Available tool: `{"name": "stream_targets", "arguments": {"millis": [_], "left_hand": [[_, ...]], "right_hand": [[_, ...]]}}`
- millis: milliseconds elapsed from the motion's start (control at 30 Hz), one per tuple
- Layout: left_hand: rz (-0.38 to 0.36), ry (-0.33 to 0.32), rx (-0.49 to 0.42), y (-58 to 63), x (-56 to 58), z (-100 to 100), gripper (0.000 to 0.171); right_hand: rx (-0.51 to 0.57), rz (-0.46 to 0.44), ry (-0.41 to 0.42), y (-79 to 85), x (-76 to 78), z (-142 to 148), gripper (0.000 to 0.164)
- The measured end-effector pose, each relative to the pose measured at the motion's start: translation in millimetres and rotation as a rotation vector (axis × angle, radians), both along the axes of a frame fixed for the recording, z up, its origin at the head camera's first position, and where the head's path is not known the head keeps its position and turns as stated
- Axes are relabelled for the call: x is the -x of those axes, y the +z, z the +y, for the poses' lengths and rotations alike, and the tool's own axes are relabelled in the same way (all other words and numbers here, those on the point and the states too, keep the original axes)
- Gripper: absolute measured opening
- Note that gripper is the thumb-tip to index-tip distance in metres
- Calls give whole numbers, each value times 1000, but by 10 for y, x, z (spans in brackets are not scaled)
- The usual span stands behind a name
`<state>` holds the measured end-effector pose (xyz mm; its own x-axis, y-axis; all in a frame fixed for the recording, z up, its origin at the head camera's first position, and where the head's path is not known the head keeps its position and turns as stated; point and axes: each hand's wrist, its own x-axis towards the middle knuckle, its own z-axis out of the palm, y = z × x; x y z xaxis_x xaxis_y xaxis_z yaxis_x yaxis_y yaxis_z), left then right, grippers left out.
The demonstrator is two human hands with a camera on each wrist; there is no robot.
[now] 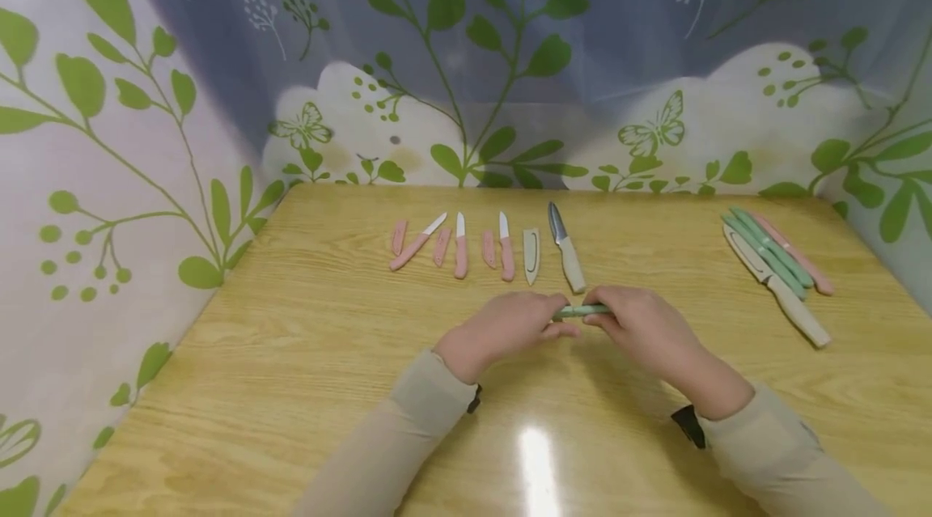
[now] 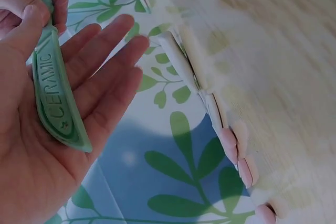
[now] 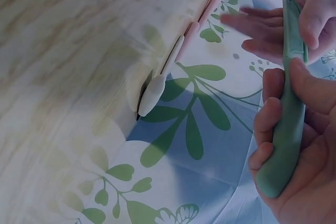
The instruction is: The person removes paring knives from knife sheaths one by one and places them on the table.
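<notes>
A green-handled knife [image 3: 286, 135] is held between both hands, its blade covered by a green sheath [image 2: 58, 87] with CERAMIC lettering. My right hand [image 1: 648, 327] grips the handle, fingers curled round it, thumb up near the sheath's mouth. With its thumb, my left hand [image 1: 510, 327] pinches the sheath close to the handle; in the left wrist view the sheath lies along the palm and the other fingers reach out fairly straight. In the head view, both hands are low over the table, just in front of a cream-handled knife [image 1: 574, 266] with a dark bare blade.
Left of that knife lie a cream sheath [image 1: 531, 256] and three pink-handled knives [image 1: 461, 256] with bare white blades, each beside a pink sheath [image 1: 489, 248]. At the table's right, a sheathed cream knife [image 1: 797, 311] lies against green knives [image 1: 779, 258] and a pink knife [image 1: 811, 268].
</notes>
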<state>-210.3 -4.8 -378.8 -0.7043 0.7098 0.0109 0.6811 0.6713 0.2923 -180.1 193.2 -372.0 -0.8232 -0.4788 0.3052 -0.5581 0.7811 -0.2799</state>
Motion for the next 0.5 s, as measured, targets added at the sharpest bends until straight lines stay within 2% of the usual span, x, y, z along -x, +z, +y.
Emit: {"name": "stream_targets", "arguments": {"millis": [267,367,500], "left_hand": [[82,-12,20,52,25,-17,29],[65,-27,4,70,43,-33,28],[4,-39,-19,50,49,-38,24]], "right_hand": [[-5,-85,-20,65,14,-8,12],[-11,-132,-36,77,18,-8,14],[-13,-184,-45,59,20,16,15]]}}
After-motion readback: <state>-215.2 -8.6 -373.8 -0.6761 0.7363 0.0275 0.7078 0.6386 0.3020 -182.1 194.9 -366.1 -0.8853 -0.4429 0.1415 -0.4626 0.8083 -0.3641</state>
